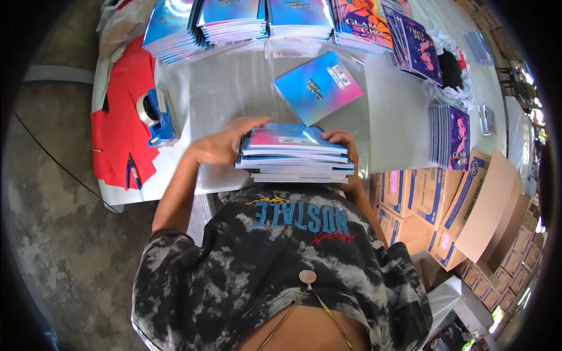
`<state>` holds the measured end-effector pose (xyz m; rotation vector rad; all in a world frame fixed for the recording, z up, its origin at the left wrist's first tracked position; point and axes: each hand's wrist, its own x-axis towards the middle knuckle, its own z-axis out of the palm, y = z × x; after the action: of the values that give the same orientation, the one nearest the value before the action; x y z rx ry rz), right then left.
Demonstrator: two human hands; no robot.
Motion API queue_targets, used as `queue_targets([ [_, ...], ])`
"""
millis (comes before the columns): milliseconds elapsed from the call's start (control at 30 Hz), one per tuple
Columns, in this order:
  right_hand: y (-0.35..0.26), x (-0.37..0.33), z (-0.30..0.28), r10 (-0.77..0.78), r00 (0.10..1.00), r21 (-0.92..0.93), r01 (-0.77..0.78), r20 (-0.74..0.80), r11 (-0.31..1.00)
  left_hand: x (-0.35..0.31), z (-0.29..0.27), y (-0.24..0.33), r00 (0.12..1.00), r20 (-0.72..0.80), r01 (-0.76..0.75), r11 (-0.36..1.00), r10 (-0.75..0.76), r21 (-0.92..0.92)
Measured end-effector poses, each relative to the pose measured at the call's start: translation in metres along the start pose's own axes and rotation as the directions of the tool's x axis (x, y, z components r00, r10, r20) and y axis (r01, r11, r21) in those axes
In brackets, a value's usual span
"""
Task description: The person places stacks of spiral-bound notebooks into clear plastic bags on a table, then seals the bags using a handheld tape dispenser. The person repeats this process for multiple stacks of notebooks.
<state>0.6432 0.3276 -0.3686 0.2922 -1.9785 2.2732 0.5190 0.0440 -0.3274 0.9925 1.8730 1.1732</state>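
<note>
Close to my body, at the near edge of the table, is a stack of spiral notebooks (295, 153) with blue and pink covers, its layers slightly uneven. My left hand (225, 143) presses against the stack's left side, its fingers stretched forward along the far corner and a little blurred. On the other side, my right hand (345, 143) curls over the right edge, fingertips on the top cover. Just beyond the stack, a single blue-pink notebook (319, 88) lies turned at an angle, with a white label on its cover.
Several piles of blue notebooks (234, 17) line the far side. Purple notebooks (449, 137) stand at the right. A blue tape dispenser (161, 120) and pens (133, 171) lie by red material (120, 117) on the left. Cardboard boxes (433, 196) sit at the lower right.
</note>
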Motion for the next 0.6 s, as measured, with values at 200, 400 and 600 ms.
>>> queue_targets([
  [200,-0.005,0.003,0.002,-0.058,0.998,-0.013,0.057,-0.008,0.998,0.074,-0.055,-0.034,0.949,-0.202,0.209,0.962,-0.243,-0.176],
  [400,-0.017,-0.004,-0.009,0.066,0.995,-0.117,-0.058,0.071,0.992,0.186,0.012,-0.034,0.887,-0.448,0.418,0.618,-0.117,0.666],
  [600,-0.029,0.002,-0.005,0.109,0.994,-0.185,-0.101,0.029,0.977,0.259,-0.022,-0.004,0.836,-0.414,0.011,0.744,0.360,0.669],
])
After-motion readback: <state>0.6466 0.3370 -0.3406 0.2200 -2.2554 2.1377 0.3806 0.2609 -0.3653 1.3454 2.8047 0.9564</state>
